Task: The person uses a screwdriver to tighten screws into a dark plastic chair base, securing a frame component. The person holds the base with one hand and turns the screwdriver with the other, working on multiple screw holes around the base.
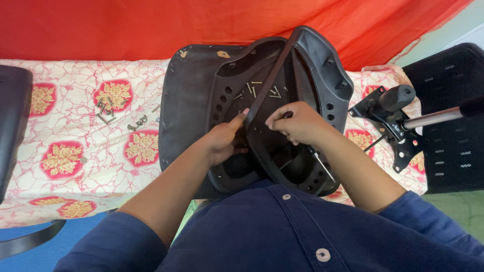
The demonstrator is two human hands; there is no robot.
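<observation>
An upturned black office chair seat lies on a flowered cloth in front of me. A black plastic frame piece stands tilted up from it, with several loose screws lying inside the seat shell. My left hand grips the edge of the frame's inner bar. Over the frame's inside, my right hand is closed on a small dark tool or screw; a thin metal shaft shows below the wrist.
Loose screws and bolts lie on the cloth to the left. A chair tilt mechanism with gas cylinder rests at right beside a black mesh chair back. Red fabric hangs behind.
</observation>
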